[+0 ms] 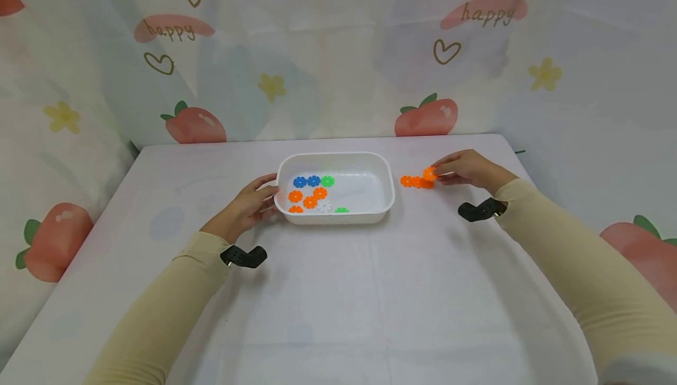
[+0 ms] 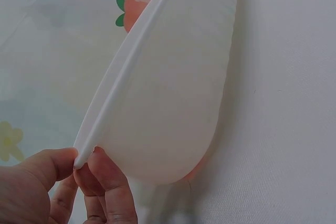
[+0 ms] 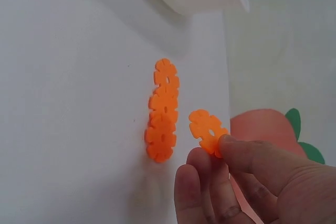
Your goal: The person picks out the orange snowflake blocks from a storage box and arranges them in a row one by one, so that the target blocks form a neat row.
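At its left end, a white plastic tub [image 1: 338,219] is pinched at the rim by my left hand [image 1: 244,207], thumb on one side of the lip and fingers under it in the left wrist view. Between right thumb and fingers, my right hand [image 1: 471,167] holds an orange snowflake disc [image 3: 206,129] by its edge. Beside it on the table lie 3 more orange snowflake discs [image 3: 164,106] in an overlapping row. Inside the tub are two blue discs [image 1: 300,182], green discs [image 1: 327,181], a pale white disc [image 1: 324,206] and several orange discs [image 1: 309,202], mostly toward the left.
A white cloth covers the table [image 1: 328,303], with its far edge just behind the tub. Behind and at the sides hangs a printed curtain [image 1: 338,50] with peaches, hearts and flowers. Black straps [image 1: 244,256] sit on both wrists.
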Available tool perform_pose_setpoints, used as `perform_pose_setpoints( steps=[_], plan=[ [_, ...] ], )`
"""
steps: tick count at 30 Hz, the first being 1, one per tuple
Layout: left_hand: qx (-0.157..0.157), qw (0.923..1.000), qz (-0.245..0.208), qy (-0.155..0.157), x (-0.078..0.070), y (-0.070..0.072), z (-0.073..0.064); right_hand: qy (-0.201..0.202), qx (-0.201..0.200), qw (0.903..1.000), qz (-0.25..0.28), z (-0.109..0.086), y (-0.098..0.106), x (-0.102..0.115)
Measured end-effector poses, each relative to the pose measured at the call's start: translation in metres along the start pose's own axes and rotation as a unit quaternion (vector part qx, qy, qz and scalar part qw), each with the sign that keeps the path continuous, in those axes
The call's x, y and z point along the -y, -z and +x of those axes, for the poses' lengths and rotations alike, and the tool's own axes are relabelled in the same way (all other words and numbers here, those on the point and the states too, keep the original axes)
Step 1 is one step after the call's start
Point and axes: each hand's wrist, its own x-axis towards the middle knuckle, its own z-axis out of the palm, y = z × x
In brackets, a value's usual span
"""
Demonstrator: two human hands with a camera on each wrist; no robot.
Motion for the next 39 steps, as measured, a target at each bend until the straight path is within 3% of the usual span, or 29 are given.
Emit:
perform_pose_setpoints(
  steps=[14, 39],
  plan=[
    [-0.008, 1.0, 0.004, 0.002, -0.001, -0.001, 0.0, -0.008, 0.002, 0.9999, -0.012, 0.004, 0.003, -0.014],
    [-0.006, 0.9999, 0.012, 0.001, 0.0, -0.001, 0.0, -0.041, -0.02, 0.9988, 0.019, 0.017, 0.005, -0.031]
  ],
)
